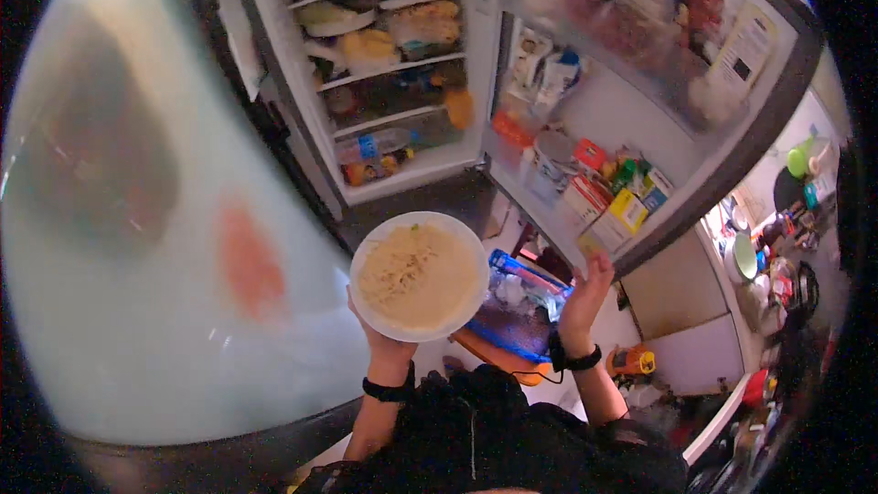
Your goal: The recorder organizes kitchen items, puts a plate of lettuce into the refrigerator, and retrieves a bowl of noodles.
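Observation:
My left hand [391, 353] supports a round white bowl [483, 281] from below and from its left side. Pale yellowish food [429, 274] with brown bits on top fills it, and its exact kind cannot be told. To the right, my right hand [586, 298] is raised at the lower edge of an open refrigerator door [693, 230], fingers extended. The fingertips appear to touch that edge, and nothing is held. In front of me, the refrigerator compartment [384, 195] stands open, its shelves loaded with food. A dark band circles each wrist.
Door bins carry boxes [621, 213], a tin [554, 151] and bagged food [610, 7]. A plastic bottle [374, 144] lies on the bottom shelf. A large glossy pale panel [206, 370] stands close on my left. Below are a blue-edged container [514, 329] and an orange object [630, 361]; a cluttered counter [775, 274] runs right.

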`<state>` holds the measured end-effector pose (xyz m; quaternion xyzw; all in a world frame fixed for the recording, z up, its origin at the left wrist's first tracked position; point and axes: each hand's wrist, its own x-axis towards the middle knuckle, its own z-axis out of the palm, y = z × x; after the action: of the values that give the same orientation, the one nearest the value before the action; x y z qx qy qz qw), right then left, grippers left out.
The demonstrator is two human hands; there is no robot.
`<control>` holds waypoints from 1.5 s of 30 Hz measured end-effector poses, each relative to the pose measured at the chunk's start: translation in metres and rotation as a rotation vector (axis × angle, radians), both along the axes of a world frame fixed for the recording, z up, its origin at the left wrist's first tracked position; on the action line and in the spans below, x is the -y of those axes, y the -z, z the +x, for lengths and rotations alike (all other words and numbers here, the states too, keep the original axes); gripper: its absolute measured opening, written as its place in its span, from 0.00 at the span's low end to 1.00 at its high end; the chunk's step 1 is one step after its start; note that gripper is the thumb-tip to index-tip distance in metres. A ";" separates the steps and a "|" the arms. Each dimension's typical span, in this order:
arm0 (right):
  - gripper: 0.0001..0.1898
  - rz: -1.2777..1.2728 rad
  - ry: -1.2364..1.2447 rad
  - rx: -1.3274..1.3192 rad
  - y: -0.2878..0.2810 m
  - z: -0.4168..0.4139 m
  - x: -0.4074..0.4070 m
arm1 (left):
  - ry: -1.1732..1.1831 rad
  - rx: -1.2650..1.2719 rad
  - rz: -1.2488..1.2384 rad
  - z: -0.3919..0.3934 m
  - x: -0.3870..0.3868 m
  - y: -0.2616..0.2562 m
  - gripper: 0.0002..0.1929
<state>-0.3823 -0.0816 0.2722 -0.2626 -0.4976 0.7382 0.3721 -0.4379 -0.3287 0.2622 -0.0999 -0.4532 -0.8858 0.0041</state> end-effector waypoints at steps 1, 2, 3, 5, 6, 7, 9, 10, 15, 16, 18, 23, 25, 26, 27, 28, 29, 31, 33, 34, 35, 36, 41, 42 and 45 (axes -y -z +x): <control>0.20 0.143 0.146 -0.012 0.017 0.001 -0.016 | 0.030 0.029 0.092 0.000 0.003 0.005 0.26; 0.20 0.287 0.299 -0.024 0.032 0.004 -0.036 | 0.068 0.057 0.184 -0.001 0.004 0.008 0.25; 0.20 0.288 0.320 -0.019 0.048 0.005 -0.059 | 0.102 0.087 0.274 -0.003 0.006 0.012 0.25; 0.22 0.416 0.545 0.098 0.076 0.003 -0.110 | 0.151 0.121 0.360 -0.004 0.007 0.014 0.24; 0.22 0.416 0.558 0.101 0.078 0.000 -0.126 | 0.134 0.100 0.301 -0.003 0.007 0.014 0.24; 0.23 0.360 0.643 0.180 0.081 -0.004 -0.142 | 0.114 0.076 0.242 -0.002 0.008 0.013 0.23; 0.25 0.305 0.722 0.252 0.093 -0.010 -0.173 | 0.137 0.089 0.269 0.003 0.006 0.009 0.24; 0.26 0.324 0.713 0.159 0.103 -0.012 -0.187 | 0.154 0.104 0.294 0.007 0.007 0.004 0.24; 0.29 0.290 0.584 -0.193 0.110 -0.020 -0.208 | 0.073 0.036 0.207 0.028 0.005 -0.015 0.30; 0.29 0.360 0.661 -0.071 0.119 -0.018 -0.216 | -0.088 -0.110 -0.171 0.032 0.004 -0.015 0.35; 0.27 0.545 0.842 0.109 0.140 -0.013 -0.248 | -0.087 -0.052 -0.098 0.037 -0.001 -0.013 0.38; 0.24 0.396 0.482 -0.272 0.135 -0.019 -0.244 | 0.011 0.108 0.008 0.037 0.004 -0.015 0.38; 0.25 0.302 0.599 -0.127 0.136 -0.004 -0.239 | 0.335 0.401 0.693 0.052 -0.007 -0.063 0.29; 0.26 0.380 0.475 -0.166 0.131 0.006 -0.234 | 0.331 0.396 0.689 0.054 -0.010 -0.059 0.29; 0.26 0.373 0.451 -0.173 0.116 0.006 -0.210 | 0.197 0.259 0.398 0.056 -0.008 -0.049 0.23; 0.26 0.313 0.416 -0.097 0.098 0.010 -0.180 | 0.067 0.133 0.102 0.059 -0.007 -0.044 0.19; 0.27 0.263 0.403 -0.016 0.087 0.020 -0.171 | 0.073 0.135 0.103 0.062 -0.013 -0.054 0.19; 0.26 0.353 0.493 0.041 0.099 0.037 -0.173 | 0.148 0.263 0.363 0.071 -0.025 -0.082 0.16; 0.23 0.528 0.491 0.010 0.093 0.046 -0.141 | 0.109 0.228 0.311 0.080 -0.028 -0.089 0.17; 0.23 0.523 0.482 0.008 0.090 0.051 -0.124 | 0.079 0.186 0.260 0.082 -0.027 -0.091 0.17; 0.21 0.513 0.401 0.028 0.086 0.055 -0.107 | 0.068 0.185 0.256 0.083 -0.026 -0.099 0.17; 0.19 0.505 0.323 0.053 0.082 0.059 -0.092 | 0.126 0.268 0.400 0.084 -0.026 -0.109 0.18; 0.22 0.603 0.005 0.187 0.038 0.054 -0.027 | -0.134 0.118 -0.041 0.088 -0.022 -0.118 0.24; 0.26 0.667 -0.056 0.198 0.031 0.047 -0.019 | -0.038 0.170 0.155 0.088 -0.021 -0.126 0.26; 0.40 0.742 -0.203 0.133 0.024 0.014 0.000 | 0.025 0.300 0.376 0.089 -0.019 -0.132 0.27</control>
<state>-0.3679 -0.0818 0.2486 -0.1068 -0.7772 0.5224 0.3340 -0.3493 -0.3101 0.3942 0.0296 -0.2744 -0.9595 -0.0559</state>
